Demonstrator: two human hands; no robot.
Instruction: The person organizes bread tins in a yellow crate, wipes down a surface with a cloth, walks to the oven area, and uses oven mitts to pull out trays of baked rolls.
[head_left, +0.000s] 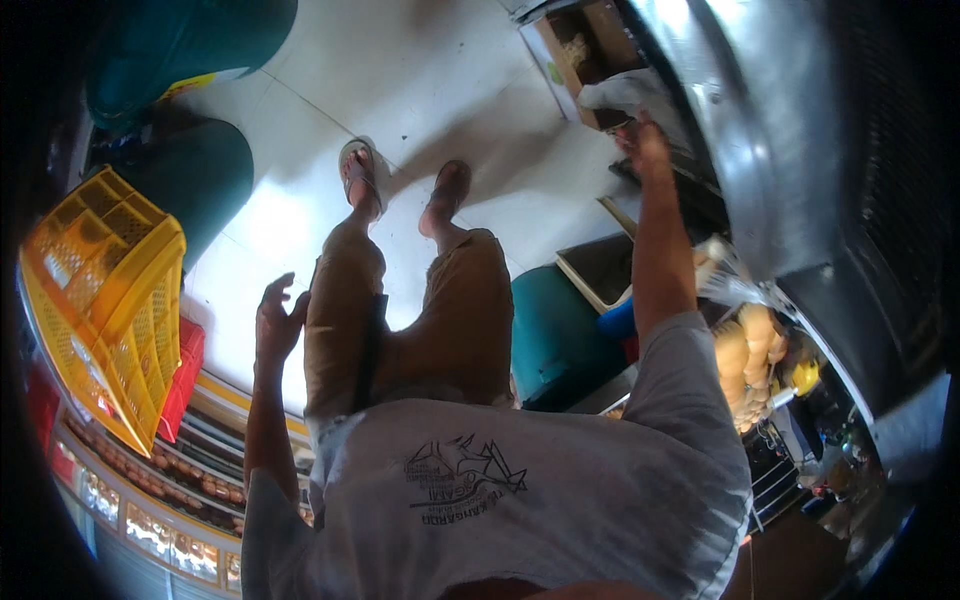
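My left hand [281, 318] hangs beside my left thigh, its fingers loosely bent and apart, with nothing in it. On the right, my arm is stretched forward. My right hand [645, 146] is by a whitish bag or cloth [632, 92] at the corner of an open cardboard box [545, 62]. Its fingers are bent together at the edge of the whitish thing, around something small that I cannot make out. Inside the box lies a pale, crumpled thing [575, 50]. My sandalled feet stand apart on the pale tiled floor [480, 90].
Yellow plastic crates [120, 320] and a red one [190, 365] stand at my left, near dark green bins [215, 190]. Another green bin [565, 335] is by my right leg, next to a shallow tray [600, 268]. A shiny metal surface [770, 120] rises at the right.
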